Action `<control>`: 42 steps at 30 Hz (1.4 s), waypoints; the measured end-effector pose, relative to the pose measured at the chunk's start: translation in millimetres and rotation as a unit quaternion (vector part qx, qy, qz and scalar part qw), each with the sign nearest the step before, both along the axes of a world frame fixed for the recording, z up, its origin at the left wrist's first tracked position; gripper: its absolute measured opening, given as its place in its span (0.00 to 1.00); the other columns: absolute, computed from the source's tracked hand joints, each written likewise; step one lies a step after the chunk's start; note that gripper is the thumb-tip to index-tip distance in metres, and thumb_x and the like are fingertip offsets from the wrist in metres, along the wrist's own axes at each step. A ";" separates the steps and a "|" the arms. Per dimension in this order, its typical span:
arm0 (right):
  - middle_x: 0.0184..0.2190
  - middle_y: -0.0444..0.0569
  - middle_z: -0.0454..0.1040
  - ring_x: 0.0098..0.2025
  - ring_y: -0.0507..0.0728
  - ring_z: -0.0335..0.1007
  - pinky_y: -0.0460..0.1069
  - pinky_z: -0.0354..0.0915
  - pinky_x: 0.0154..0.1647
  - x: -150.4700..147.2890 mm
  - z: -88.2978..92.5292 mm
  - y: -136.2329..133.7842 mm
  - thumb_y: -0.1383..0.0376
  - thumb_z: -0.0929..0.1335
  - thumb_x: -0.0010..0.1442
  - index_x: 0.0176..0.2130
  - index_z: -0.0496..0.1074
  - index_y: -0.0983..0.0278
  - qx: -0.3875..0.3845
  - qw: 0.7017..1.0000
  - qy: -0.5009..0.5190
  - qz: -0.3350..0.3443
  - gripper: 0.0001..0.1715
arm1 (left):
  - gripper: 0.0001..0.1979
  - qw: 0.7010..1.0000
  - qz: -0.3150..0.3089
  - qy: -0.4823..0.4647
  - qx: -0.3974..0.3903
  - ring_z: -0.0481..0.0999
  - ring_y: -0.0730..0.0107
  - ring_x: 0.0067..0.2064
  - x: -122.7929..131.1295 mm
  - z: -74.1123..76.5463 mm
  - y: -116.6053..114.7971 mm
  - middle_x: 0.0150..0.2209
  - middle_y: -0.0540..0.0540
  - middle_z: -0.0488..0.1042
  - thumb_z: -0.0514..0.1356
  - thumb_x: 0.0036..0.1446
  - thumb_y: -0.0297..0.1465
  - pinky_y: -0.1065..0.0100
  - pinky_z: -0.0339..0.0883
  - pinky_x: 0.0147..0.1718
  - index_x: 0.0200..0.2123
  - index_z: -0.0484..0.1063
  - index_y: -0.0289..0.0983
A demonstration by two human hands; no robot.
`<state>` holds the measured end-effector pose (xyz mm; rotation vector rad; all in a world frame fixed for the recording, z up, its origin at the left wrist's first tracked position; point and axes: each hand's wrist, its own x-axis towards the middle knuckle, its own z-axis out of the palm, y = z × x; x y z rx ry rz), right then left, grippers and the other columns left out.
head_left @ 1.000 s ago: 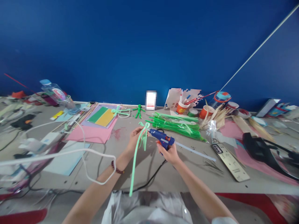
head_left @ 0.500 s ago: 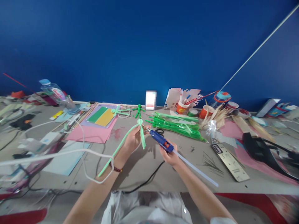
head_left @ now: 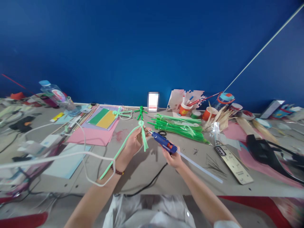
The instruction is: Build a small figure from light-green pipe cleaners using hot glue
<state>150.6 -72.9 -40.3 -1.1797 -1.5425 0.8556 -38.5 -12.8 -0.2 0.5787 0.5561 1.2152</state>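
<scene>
My left hand (head_left: 134, 141) is closed on a pale green pipe-cleaner figure (head_left: 144, 139), which has a coiled round top, short strands hanging down and one long strand trailing along my forearm. My right hand (head_left: 173, 155) grips a blue hot glue gun (head_left: 163, 142), its nozzle pointing left and close to the figure; whether they touch is too small to tell. A long clear glue stick (head_left: 201, 167) sticks out of the gun's back end. Behind my hands, a darker green pipe-cleaner figure (head_left: 141, 112) stands near the wall.
A bundle of green pipe cleaners (head_left: 180, 128) and black scissors (head_left: 162, 133) lie beyond the glue gun. A phone (head_left: 234, 164) lies at right. White cable (head_left: 99, 154) loops by my left forearm; the black cord (head_left: 152, 182) runs below. Pink paper (head_left: 92, 136) and a bottle (head_left: 58, 95) are left.
Almost nothing differs. The glue gun has tipped very slightly, with the rear end of its glue stick a little higher. My left hand keeps its hold on the figure.
</scene>
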 end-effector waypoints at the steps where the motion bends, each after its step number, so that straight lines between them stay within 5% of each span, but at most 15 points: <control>1: 0.17 0.43 0.64 0.18 0.50 0.55 0.47 0.59 0.20 0.0 -1.2 0.2 0.57 0.66 0.53 0.33 0.72 0.63 0.015 1.000 -0.003 0.005 0.13 | 0.08 1.000 0.003 -0.005 -0.001 0.76 0.63 0.40 -0.1 -0.7 0.3 0.33 0.45 0.77 0.60 0.51 0.33 0.63 0.69 0.42 0.33 0.73 0.35; 14: 0.19 0.47 0.67 0.19 0.52 0.60 0.48 0.62 0.21 -0.6 1.2 -0.1 0.54 0.63 0.57 0.38 0.75 0.65 0.036 0.999 0.022 0.003 0.21 | 0.06 1.000 0.016 -0.003 -0.001 0.75 0.67 0.39 0.7 2.9 0.3 0.33 0.46 0.75 0.59 0.51 0.32 0.66 0.68 0.41 0.32 0.71 0.36; 31: 0.21 0.50 0.71 0.22 0.54 0.64 0.49 0.66 0.23 -1.8 1.9 0.4 0.55 0.63 0.56 0.37 0.76 0.66 0.048 0.999 0.017 -0.021 0.19 | 0.05 1.000 0.015 0.011 -0.002 0.74 0.67 0.36 0.1 10.3 -3.0 0.33 0.46 0.75 0.58 0.52 0.31 0.66 0.68 0.39 0.31 0.72 0.37; 42: 0.21 0.48 0.70 0.19 0.52 0.61 0.48 0.63 0.21 -2.8 6.4 0.4 0.54 0.64 0.57 0.37 0.75 0.65 0.033 0.999 0.043 -0.009 0.19 | 0.06 0.999 -0.024 -0.002 0.029 0.63 0.76 0.24 -0.3 6.4 -1.2 0.23 0.51 0.63 0.57 0.47 0.26 0.71 0.60 0.26 0.32 0.69 0.35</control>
